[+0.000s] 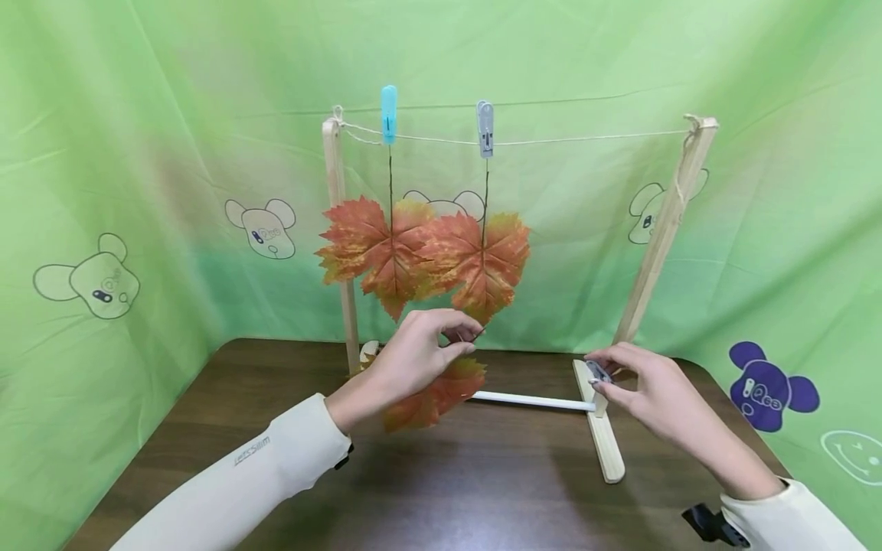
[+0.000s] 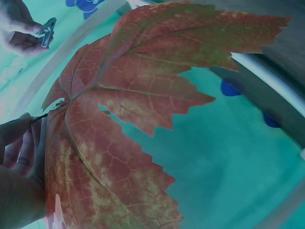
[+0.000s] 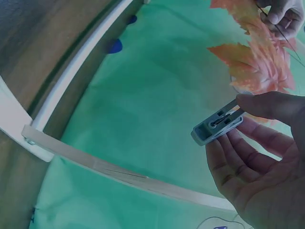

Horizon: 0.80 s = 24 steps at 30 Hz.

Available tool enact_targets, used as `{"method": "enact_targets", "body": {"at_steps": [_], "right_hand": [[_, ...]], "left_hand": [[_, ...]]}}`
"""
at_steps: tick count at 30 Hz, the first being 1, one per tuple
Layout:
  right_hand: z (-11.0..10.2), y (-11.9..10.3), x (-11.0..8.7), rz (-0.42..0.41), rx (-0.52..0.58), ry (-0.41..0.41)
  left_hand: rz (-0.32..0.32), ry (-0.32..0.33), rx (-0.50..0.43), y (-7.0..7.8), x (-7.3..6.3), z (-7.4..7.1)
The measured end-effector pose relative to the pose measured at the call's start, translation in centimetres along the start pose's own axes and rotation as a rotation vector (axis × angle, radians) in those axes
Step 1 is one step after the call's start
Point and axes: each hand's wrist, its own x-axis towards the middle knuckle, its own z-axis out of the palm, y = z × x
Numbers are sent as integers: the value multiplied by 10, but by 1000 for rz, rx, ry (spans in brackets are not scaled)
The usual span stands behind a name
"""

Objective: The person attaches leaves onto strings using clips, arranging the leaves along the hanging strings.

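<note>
My left hand (image 1: pixel 423 344) pinches the thin dark stem of an orange-red artificial leaf (image 1: pixel 437 394), which hangs below the hand above the table; its lobes fill much of the left wrist view. My right hand (image 1: pixel 644 383) holds a grey clothespin (image 3: pixel 219 123) between thumb and fingers, near the right post's foot. Two similar leaves hang by their stems from a string (image 1: pixel 586 139): the left leaf (image 1: pixel 368 241) under a blue clothespin (image 1: pixel 389 115), the right leaf (image 1: pixel 485 264) under another grey clothespin (image 1: pixel 485 128). These leaves overlap.
The string runs between a left wooden post (image 1: pixel 335 168) and a leaning right post (image 1: pixel 658 245). A white bar (image 1: pixel 534 400) joins the stand low down, meeting a wooden foot (image 1: pixel 609 455). Green printed cloth (image 1: pixel 551 53) hangs behind the brown table (image 1: pixel 482 482).
</note>
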Motion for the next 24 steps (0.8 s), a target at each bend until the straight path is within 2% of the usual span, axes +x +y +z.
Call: {"method": "enact_targets", "body": {"at_steps": [11,18,24], "right_hand": [[-20,-5,17,27,119,-11],[-33,-15,31,73,172,-3],[-36,-19,40,75,215,26]], "left_hand": [[11,77,-79,13,17,11],[-43,103,-162,23,38,11],[-71,116,-207,33,54,13]]}}
